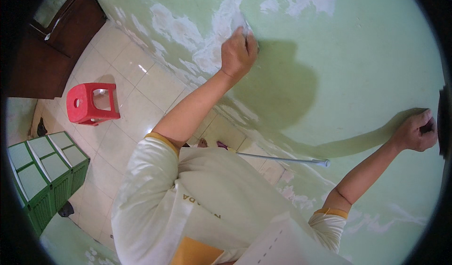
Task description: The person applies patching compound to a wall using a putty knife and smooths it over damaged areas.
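Observation:
The pale green wall (358, 67) in front of me has rough white patches (176, 27) across it. My left hand (239, 54) is raised to one of these patches, its fingers pinched together. A small whitish piece (239, 21) shows at the fingertips against the wall; its kind cannot be made out, as it blends with the white patch. My right hand (416, 130) is at the far right, close to the wall, with the fingers curled into a loose fist. Nothing shows in its hollow.
A red plastic stool (84, 104) stands on the tiled floor (136, 107) to the left. Below it is a green and white slatted cabinet (56, 175). Dark wooden furniture (56, 53) fills the upper left. A metal pole (282, 158) with a light-blue end is beside the wall near my body.

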Available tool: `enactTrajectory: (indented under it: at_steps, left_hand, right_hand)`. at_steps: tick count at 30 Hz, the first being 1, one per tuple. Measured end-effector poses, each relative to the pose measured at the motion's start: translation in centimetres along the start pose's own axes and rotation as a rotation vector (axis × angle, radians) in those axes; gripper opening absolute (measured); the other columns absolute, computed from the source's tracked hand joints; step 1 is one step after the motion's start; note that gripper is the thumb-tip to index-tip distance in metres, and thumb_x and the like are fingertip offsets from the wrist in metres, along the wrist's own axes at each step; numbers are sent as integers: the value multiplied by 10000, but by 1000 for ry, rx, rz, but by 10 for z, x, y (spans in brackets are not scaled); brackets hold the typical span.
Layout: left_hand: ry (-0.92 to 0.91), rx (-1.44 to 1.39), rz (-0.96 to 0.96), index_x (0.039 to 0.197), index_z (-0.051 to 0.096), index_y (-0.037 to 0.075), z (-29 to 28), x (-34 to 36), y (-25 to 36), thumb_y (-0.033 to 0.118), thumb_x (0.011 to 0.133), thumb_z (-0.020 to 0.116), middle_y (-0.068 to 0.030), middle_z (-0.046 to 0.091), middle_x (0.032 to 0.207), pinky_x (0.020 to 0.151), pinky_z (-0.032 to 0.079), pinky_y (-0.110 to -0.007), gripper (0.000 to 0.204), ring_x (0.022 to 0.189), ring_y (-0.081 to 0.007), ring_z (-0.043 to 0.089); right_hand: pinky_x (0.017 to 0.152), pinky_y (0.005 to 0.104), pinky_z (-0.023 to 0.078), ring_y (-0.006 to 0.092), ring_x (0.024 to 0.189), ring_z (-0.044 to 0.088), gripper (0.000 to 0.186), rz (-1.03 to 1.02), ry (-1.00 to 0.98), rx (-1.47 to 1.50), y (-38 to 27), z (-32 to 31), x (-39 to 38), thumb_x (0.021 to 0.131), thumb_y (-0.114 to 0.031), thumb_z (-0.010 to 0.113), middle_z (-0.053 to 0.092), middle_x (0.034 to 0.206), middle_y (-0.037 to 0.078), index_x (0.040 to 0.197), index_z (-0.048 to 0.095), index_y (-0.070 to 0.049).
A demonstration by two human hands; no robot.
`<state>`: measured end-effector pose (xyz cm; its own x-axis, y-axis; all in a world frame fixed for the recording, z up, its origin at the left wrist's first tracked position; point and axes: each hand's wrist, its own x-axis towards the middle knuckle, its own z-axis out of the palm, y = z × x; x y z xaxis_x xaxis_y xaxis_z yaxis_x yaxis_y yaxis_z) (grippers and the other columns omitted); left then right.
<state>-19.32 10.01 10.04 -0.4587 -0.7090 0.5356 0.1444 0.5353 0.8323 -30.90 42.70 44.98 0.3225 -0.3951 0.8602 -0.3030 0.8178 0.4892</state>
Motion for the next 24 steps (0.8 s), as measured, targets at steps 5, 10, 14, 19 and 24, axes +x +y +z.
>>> enactTrajectory:
  at_steps: [5,10,14,19,24]
  left_hand:
    - [-189,53,-72,891,498,-17,24,-88,-59,127,868,544,-219,564,770,599,452,-483,153,685,-398,570]
    - [-129,31,9,902,500,-10,23,-76,-38,155,855,553,-217,569,833,677,450,-487,179,792,-396,567]
    - [-112,-33,15,899,501,-2,14,-45,-6,154,856,540,-211,565,845,679,444,-472,167,824,-397,562]
    - [80,29,-102,890,494,-1,41,-103,-86,160,893,490,-225,558,818,658,431,-484,161,797,-425,553]
    - [37,-44,-446,933,503,-19,45,-132,-141,195,932,425,-251,570,805,676,434,-503,227,771,-441,555]
  right_hand:
    - [602,347,482,239,655,579,266,16,9,-13,-9,1,7,804,-283,715,613,730,89,740,610,-48]
    - [607,349,488,246,659,583,270,54,-9,67,-10,-1,7,807,-282,711,612,730,99,744,612,-39]
    - [605,349,490,246,660,588,272,74,7,58,-14,-1,6,806,-275,709,620,734,107,743,615,-28]
    - [603,340,497,249,652,594,267,48,23,97,-14,-1,13,801,-242,702,621,717,120,704,622,-6]
    - [597,335,494,243,653,593,266,111,5,125,-7,-2,0,801,-229,704,615,747,134,719,621,11]
